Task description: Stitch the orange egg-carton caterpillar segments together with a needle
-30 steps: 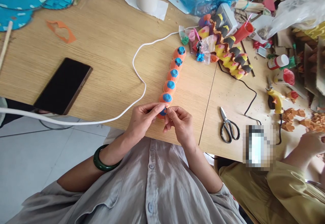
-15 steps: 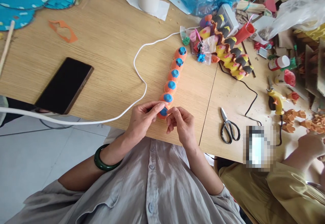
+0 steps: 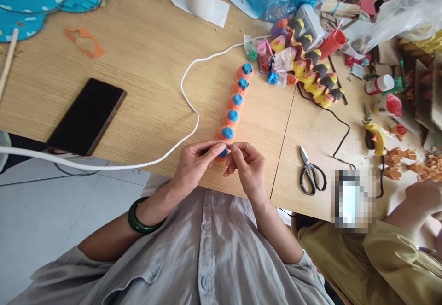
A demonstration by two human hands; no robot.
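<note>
**Fingertips together at the near end**

Pinched closed in both left hand point(image 3: 194, 162) and right hand point(image 3: 249, 164), closer to each other than a moment ago; cannot tell on what. Partly hidden beneath, then stretching away across the table point(image 3: 152, 84): bumpy orange strip point(image 3: 232, 117), blue-topped, black-marked at far end.

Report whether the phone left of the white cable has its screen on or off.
Off, it appears: the phone lies face up, its screen black with no glow.
</note>
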